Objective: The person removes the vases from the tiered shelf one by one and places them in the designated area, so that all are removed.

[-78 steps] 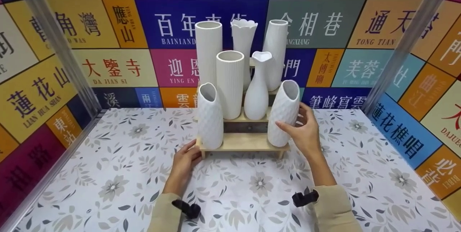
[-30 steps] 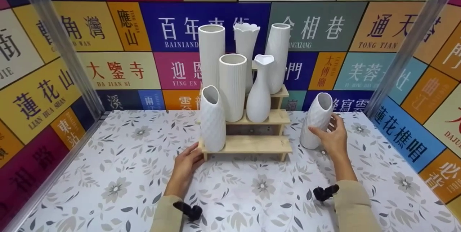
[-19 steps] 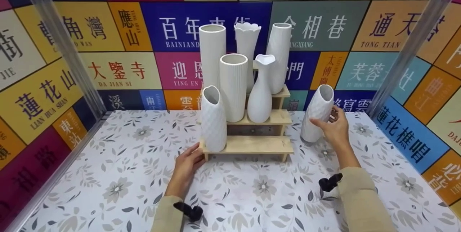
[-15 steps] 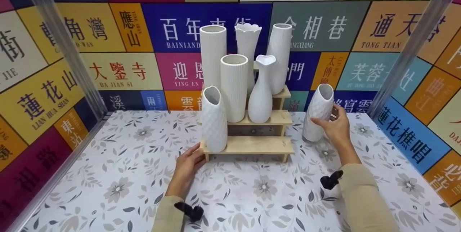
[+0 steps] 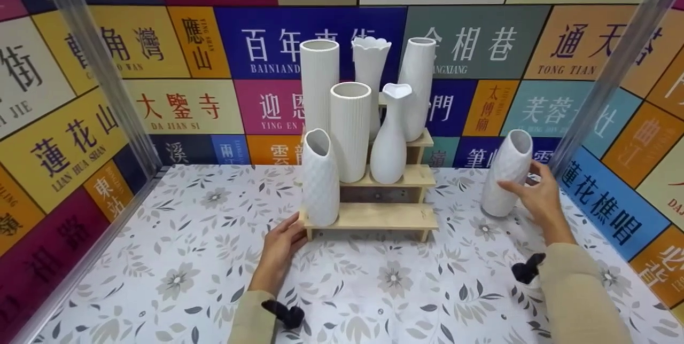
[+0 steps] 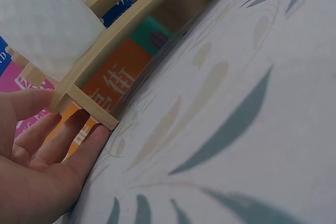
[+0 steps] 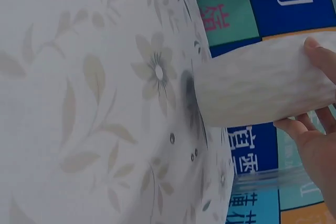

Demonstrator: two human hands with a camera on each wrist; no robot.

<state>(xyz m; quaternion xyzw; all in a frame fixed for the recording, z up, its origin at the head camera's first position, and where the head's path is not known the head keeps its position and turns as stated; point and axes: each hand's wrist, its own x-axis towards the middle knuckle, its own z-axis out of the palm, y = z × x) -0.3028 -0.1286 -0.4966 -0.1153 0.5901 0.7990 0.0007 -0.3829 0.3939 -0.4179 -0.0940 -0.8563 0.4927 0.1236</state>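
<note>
My right hand [image 5: 542,202] grips a white vase [image 5: 499,186] with a slanted mouth and dimpled surface, thumb on its near side and fingers behind. The vase leans slightly right, its base close over the table; in the right wrist view a dark shadow lies beside that base. At the left end of a stepped wooden stand [image 5: 382,216], my left hand [image 5: 280,245] holds the front corner. The left wrist view shows the thumb at the shelf's end and the fingers around the short leg [image 6: 92,106]. A matching slanted vase [image 5: 320,189] stands on the bottom step, left.
A ribbed cylinder vase [image 5: 350,135] and a slim-necked vase [image 5: 389,151] occupy the middle step. Behind them rise a taller cylinder [image 5: 319,77], a scalloped-rim vase [image 5: 370,61] and a tapered vase [image 5: 419,87]. Printed panels wall the back and sides of the flower-patterned table [image 5: 214,269].
The right hand has carried its vase off the right end of the bottom step and farther right over the table. The left hand has stayed at the stand's corner.
</note>
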